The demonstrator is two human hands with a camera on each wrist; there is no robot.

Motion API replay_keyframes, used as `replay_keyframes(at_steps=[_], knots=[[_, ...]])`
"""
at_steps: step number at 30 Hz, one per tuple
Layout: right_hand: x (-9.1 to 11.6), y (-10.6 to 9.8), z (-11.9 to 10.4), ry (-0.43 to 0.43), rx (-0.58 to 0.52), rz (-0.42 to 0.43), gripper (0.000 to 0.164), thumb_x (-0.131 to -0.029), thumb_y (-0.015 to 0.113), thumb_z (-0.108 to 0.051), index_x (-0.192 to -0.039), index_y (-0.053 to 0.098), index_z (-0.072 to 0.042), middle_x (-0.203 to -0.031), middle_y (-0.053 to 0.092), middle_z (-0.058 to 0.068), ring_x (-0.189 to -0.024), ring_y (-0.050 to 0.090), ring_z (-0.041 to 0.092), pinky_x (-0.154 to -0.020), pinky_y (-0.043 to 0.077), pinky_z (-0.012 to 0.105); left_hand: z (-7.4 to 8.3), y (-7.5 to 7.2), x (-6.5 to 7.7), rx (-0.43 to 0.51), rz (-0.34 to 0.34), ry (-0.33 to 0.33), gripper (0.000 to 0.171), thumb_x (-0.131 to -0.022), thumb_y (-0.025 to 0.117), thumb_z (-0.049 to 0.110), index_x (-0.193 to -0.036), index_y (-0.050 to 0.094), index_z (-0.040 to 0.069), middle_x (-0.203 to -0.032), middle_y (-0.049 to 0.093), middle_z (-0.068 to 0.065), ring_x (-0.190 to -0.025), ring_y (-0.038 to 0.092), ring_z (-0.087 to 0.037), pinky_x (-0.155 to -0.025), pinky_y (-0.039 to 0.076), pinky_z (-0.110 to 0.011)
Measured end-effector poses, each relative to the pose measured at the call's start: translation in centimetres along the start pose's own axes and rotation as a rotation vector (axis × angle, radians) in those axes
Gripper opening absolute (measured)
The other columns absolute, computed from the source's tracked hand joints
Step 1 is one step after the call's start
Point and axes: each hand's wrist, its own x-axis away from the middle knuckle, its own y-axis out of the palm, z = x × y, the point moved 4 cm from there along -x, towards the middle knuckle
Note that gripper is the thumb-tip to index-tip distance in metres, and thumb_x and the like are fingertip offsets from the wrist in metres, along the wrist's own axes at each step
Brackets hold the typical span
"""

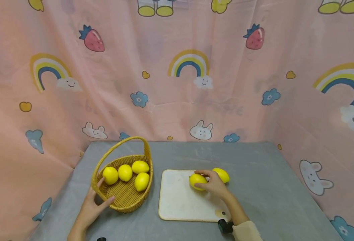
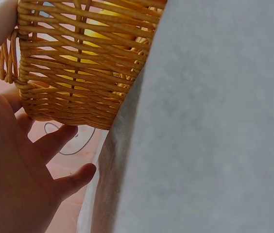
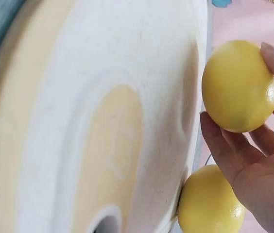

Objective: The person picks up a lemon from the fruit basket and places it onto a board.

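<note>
My right hand (image 1: 214, 184) holds a yellow lemon (image 1: 197, 181) between thumb and fingers, over the white cutting board (image 1: 180, 201). In the right wrist view, the held lemon (image 3: 239, 86) appears apart from the board. A second lemon (image 1: 222, 175) lies by the board's far right corner, partly behind that hand. At the left, my left hand (image 1: 89, 206) grips the near-left end of a wicker basket (image 1: 125, 197), thumb at the rim. Several lemons (image 1: 125, 172) sit inside it. The left wrist view shows spread lower fingers (image 2: 76, 179) beside the woven wall (image 2: 78, 68).
The basket's tall arched handle (image 1: 119, 144) rises above its rim. A grey cloth (image 1: 255, 174) covers the table, and a pink printed curtain (image 1: 164, 110) hangs behind and at both sides. The board has a hole (image 1: 223, 213) at its near right corner.
</note>
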Motion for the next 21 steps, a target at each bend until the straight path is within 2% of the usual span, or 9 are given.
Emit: replay_keyframes(at_steps=[11, 21], knots=[[-0.8, 0.6, -0.7, 0.067, 0.100, 0.081, 0.043, -0.082, 0.081, -0.004, -0.123, 0.067, 0.003, -0.122, 0.067, 0.013, -0.118, 0.059, 0.035, -0.101, 0.047, 0.051, 0.0, -0.1, 0.1, 0.004, 0.011, 0.017, 0.086, -0.085, 0.080, 0.015, -0.157, 0.032, 0.010, -0.159, 0.014, -0.029, -0.142, 0.014, -0.055, -0.104, 0.015, -0.079], [-1.3, 0.9, -0.9, 0.066, 0.170, 0.090, 0.043, -0.081, 0.081, -0.003, -0.122, 0.067, 0.003, -0.121, 0.066, 0.015, -0.114, 0.059, 0.034, -0.100, 0.048, 0.052, 0.0, -0.1, 0.0, -0.012, 0.002, 0.016, 0.086, -0.086, 0.079, 0.016, -0.157, 0.031, 0.009, -0.160, 0.013, -0.030, -0.142, 0.014, -0.056, -0.104, 0.016, -0.079]])
